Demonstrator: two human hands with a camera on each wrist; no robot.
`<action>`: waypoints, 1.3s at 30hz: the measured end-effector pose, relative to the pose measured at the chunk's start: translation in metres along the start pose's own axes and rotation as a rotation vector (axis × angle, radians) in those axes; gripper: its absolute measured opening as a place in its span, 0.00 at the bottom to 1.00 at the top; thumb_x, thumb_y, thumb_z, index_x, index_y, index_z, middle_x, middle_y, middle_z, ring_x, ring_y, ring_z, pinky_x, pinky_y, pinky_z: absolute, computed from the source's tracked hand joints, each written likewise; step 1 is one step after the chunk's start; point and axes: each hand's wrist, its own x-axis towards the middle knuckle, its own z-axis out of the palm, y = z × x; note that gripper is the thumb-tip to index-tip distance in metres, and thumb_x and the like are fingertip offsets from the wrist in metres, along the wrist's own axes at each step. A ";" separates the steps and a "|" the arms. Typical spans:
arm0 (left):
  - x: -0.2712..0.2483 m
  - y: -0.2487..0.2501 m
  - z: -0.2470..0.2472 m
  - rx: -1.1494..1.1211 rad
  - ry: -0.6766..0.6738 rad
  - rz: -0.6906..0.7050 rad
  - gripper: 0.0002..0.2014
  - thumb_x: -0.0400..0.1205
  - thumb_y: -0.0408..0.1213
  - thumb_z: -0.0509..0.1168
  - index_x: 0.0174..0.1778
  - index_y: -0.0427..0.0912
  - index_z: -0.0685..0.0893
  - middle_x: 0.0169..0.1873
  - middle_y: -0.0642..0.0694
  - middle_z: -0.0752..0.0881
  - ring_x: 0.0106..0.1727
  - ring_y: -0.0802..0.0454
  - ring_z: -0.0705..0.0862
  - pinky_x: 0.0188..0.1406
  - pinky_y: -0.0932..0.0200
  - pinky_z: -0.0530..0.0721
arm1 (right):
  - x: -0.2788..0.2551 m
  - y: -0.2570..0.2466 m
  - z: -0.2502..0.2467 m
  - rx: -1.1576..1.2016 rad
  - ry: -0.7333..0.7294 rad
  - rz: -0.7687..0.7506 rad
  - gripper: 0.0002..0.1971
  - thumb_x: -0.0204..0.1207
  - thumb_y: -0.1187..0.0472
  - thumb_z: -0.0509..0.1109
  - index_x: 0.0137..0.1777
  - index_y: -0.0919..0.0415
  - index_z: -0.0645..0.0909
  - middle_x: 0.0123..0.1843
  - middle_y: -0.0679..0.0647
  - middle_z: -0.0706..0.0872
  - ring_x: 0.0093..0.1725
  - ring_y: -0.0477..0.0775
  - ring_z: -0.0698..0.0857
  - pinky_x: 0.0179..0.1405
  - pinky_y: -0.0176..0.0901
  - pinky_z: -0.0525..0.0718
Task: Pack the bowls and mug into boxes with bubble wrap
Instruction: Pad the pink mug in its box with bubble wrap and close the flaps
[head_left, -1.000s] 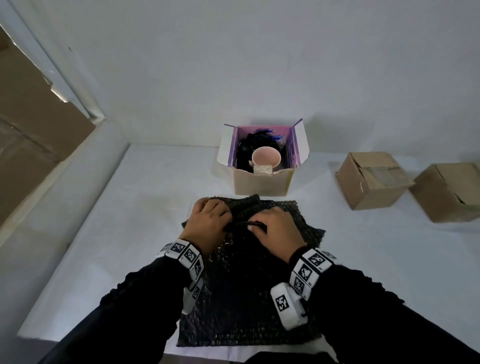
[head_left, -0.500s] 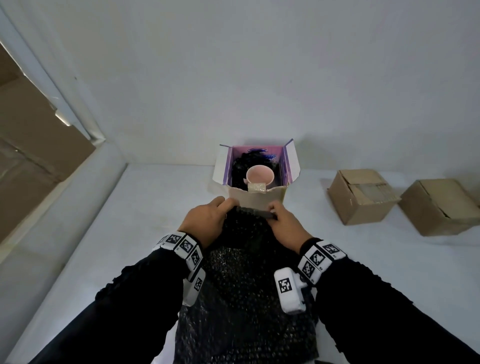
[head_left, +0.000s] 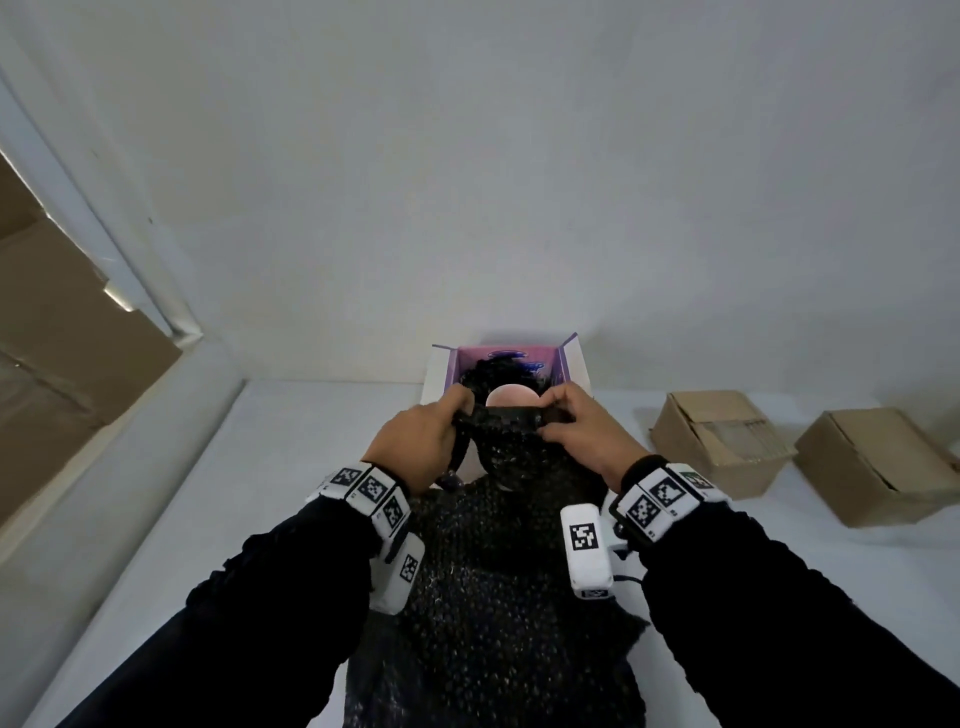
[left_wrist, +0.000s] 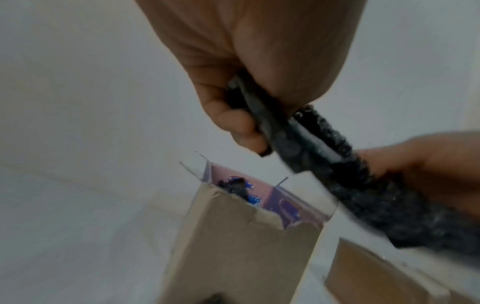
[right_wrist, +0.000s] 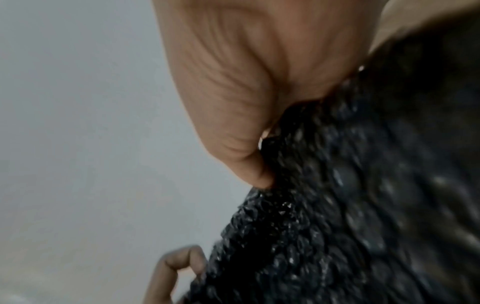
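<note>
A sheet of black bubble wrap hangs from both hands, lifted off the white table. My left hand pinches its top edge on the left, and my right hand pinches the same edge on the right. Just behind the hands stands an open cardboard box with a purple inside. A pink mug sits in it on more black wrap. In the left wrist view my left hand grips the bubble wrap above the box. The right wrist view shows my right hand pinching the bubble wrap.
Two brown cardboard boxes lie on the white table to the right. A wall stands close behind the open box. Stacked cardboard leans at the far left beyond a white ledge.
Both hands have lifted the wrap's near edge off the table and carried it forward and up to the open box. The sheet now hangs instead of lying flat.
</note>
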 end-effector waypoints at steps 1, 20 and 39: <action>0.007 0.002 -0.002 -0.106 0.032 -0.005 0.14 0.76 0.30 0.54 0.53 0.51 0.68 0.31 0.45 0.80 0.31 0.39 0.78 0.32 0.49 0.78 | 0.006 0.001 -0.001 -0.076 0.056 -0.048 0.12 0.68 0.63 0.74 0.43 0.46 0.77 0.50 0.52 0.87 0.52 0.57 0.84 0.58 0.54 0.79; 0.134 -0.030 0.047 -0.081 -0.007 -0.004 0.32 0.76 0.24 0.62 0.79 0.35 0.66 0.77 0.38 0.65 0.65 0.35 0.78 0.62 0.45 0.80 | 0.106 -0.002 0.000 -0.490 0.452 -0.326 0.13 0.78 0.66 0.63 0.58 0.60 0.86 0.59 0.54 0.80 0.46 0.58 0.84 0.49 0.44 0.82; 0.152 -0.063 0.088 0.339 -0.215 0.122 0.16 0.81 0.42 0.59 0.65 0.45 0.74 0.52 0.44 0.87 0.54 0.42 0.83 0.52 0.50 0.77 | 0.133 0.024 0.014 -1.435 0.060 -0.211 0.15 0.77 0.58 0.58 0.46 0.55 0.88 0.47 0.54 0.89 0.72 0.63 0.69 0.63 0.59 0.51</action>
